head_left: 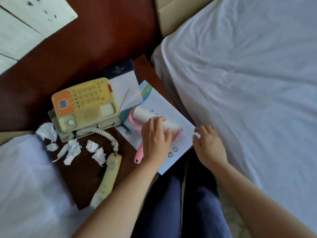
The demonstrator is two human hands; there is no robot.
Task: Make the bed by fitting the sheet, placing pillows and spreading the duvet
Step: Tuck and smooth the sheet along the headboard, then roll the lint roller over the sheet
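Gripping the white roll of a pink lint roller, the left hand is curling its fingers over the roll's top. The right hand is hovering with bent fingers at the corner of a printed paper; whether it is pinching that corner cannot be told. The roll is lying across the paper, its long axis running from upper left to lower right, while the pink handle is pointing back toward the person. Everything is sitting on a dark wooden nightstand: a yellowed telephone, its handset lying off the cradle, a notepad and crumpled tissues. A white sheet, wrinkled, is covering the mattress just right of the nightstand.
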